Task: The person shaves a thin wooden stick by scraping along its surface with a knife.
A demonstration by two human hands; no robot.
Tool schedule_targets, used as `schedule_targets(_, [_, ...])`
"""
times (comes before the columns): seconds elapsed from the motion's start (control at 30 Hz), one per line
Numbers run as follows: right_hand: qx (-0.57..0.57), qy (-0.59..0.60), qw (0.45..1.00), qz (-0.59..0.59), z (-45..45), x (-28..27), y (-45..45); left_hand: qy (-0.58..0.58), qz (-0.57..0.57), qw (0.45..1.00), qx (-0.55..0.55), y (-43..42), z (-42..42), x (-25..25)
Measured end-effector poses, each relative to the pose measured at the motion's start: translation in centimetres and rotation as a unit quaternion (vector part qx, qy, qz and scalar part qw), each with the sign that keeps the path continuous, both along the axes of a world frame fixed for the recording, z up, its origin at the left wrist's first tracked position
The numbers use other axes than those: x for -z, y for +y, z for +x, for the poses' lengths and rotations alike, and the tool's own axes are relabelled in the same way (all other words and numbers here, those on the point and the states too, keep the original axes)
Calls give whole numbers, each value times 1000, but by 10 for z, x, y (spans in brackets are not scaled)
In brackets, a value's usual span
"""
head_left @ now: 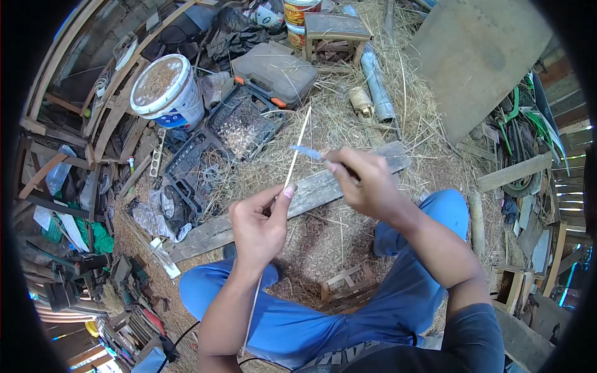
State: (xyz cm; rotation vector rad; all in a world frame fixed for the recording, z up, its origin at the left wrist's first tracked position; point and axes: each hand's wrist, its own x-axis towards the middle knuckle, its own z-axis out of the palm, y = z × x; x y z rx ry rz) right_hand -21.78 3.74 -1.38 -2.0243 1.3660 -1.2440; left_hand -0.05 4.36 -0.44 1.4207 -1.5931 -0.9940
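Observation:
My left hand (pixel 258 224) pinches a long thin wooden strip (pixel 303 132) between thumb and fingers. The strip's pale upper end points up and away, and its lower part runs down past my forearm toward my lap. My right hand (pixel 360 177) is wrapped round the handle of a knife (pixel 306 151), its blade pointing left. The blade's tip lies across the strip above my left thumb; whether it touches cannot be told. Below both hands a weathered plank (pixel 317 189) lies on the ground in front of my knees.
A white bucket (pixel 193 102) of brown material stands upper left, near an open tool case (pixel 245 127) and a closed grey case (pixel 280 71). A small wooden stool (pixel 336 26) stands at the back, a large board (pixel 479 56) at right. Straw and shavings cover the floor.

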Motion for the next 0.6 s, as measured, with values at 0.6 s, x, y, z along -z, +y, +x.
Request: schedule_targets(0.6, [-22, 5, 1000, 8, 0, 5, 0, 47, 100, 989, 96, 3, -4, -9])
